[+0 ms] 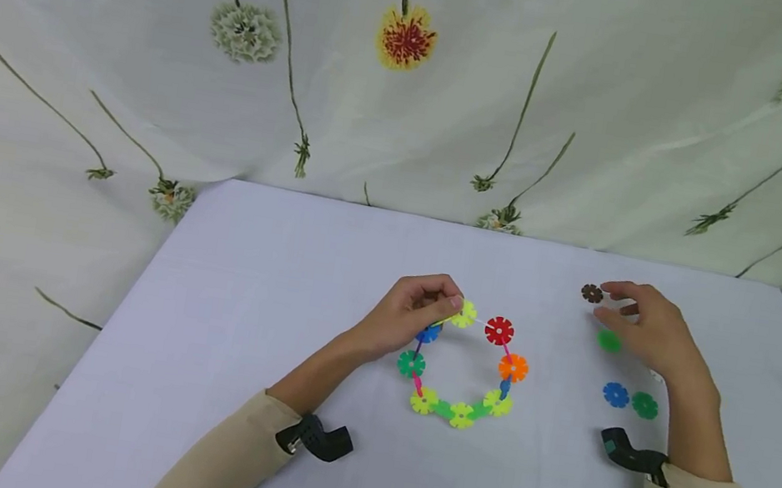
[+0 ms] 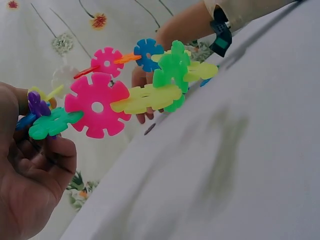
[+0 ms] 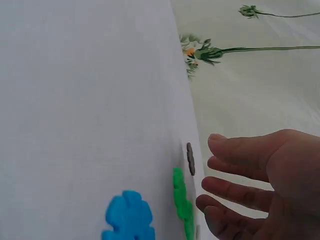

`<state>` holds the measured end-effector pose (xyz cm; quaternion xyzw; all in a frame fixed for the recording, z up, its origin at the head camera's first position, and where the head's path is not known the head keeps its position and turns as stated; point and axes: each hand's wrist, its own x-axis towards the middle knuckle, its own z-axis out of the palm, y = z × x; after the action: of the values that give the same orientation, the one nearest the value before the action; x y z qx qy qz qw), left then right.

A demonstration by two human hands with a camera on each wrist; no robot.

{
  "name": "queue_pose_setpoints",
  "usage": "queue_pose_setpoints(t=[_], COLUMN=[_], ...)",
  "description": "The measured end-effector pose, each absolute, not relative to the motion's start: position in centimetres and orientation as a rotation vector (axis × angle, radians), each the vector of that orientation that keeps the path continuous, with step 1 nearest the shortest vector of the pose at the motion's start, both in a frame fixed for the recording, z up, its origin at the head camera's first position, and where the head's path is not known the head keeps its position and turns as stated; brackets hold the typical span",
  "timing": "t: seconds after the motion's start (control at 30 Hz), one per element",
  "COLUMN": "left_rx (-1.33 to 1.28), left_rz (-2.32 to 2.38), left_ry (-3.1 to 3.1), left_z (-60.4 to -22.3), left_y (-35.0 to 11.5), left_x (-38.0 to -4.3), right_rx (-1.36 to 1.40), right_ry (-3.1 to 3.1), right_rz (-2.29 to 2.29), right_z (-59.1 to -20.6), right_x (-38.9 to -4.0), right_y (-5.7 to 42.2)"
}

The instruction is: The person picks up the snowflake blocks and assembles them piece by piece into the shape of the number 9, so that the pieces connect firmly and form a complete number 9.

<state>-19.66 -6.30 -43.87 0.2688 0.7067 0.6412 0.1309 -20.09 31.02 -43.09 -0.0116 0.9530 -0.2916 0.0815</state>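
Note:
My left hand (image 1: pixel 411 314) pinches a ring of linked plastic snowflake discs (image 1: pixel 461 415) at its far left side, holding it above the table. Red, orange, blue, green, pink and yellow discs make up the ring, joined edge to edge through their slots. In the left wrist view a large pink disc (image 2: pixel 80 107) stands out near the thumb side. Over the table's right part, my right hand (image 1: pixel 651 329) has its fingers loosely spread with nothing between them. Its fingertips are just right of a brown snowflake disc (image 1: pixel 592 293) lying on the table.
Near the right hand lie a green disc (image 1: pixel 609 340), a blue disc (image 1: pixel 615 395) and another green disc (image 1: pixel 644 406). A pale disc is partly covered by that hand. The white table (image 1: pixel 245 256) meets a flower-printed cloth (image 1: pixel 438 133) behind it.

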Motion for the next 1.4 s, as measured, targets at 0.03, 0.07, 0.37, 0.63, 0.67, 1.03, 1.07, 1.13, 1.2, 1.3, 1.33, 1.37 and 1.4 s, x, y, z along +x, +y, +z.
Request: queue_pose_setpoints(t=[0.03, 0.07, 0.37, 0.63, 0.67, 1.03, 1.07, 1.13, 1.2, 1.3, 1.33, 1.37, 1.4], left_rx=[0.778, 0.775, 0.765, 0.753, 0.753, 0.747, 0.747, 0.749, 0.750, 0.753, 0.752, 0.752, 0.752], left_rz=[1.857, 1.855, 1.827, 1.786, 1.782, 1.757, 1.760, 1.764, 1.767, 1.772, 1.776, 1.778, 1.781], left_ry=[2.050, 2.044, 2.045, 2.059, 2.059, 2.042, 2.039, 2.037, 2.033, 2.028, 2.026, 2.026, 2.027], left_z=[-44.0, -44.1, -44.2, -44.4, -44.3, -44.3, -44.3, -44.3, -44.3, -44.4, -44.4, -44.4, -44.4], left_y=[-6.3, -6.3, -6.2, -5.9, -5.9, -5.8, -5.9, -5.9, -5.9, -5.9, -5.9, -5.8, -5.8], left_x=[-19.7, -19.7, -19.5, -19.5, -19.5, -19.4, -19.4, -19.4, -19.4, -19.4, -19.4, -19.4, -19.4], right_rx=[-0.042, -0.050, 0.019, -0.130, -0.181, -0.682, -0.700, -0.732, -0.757, -0.779, -0.782, -0.789, -0.788], right_ry=[2.848, 2.847, 2.908, 2.960, 2.955, 2.633, 2.617, 2.594, 2.586, 2.559, 2.554, 2.552, 2.549], right_rz=[-0.845, -0.822, -0.750, -1.053, -1.099, -1.525, -1.532, -1.539, -1.537, -1.540, -1.539, -1.538, -1.536], right_z=[-43.4, -43.6, -44.6, -43.0, -42.6, -40.1, -40.1, -40.0, -40.0, -40.1, -40.1, -40.1, -40.2], right_x=[-20.5, -20.9, -22.8, -21.1, -20.7, -17.9, -17.8, -17.6, -17.5, -17.4, -17.4, -17.4, -17.3], right_y=[31.0, 30.9, 29.8, 27.8, 27.2, 21.4, 21.2, 20.8, 20.5, 20.1, 20.0, 20.0, 19.9])
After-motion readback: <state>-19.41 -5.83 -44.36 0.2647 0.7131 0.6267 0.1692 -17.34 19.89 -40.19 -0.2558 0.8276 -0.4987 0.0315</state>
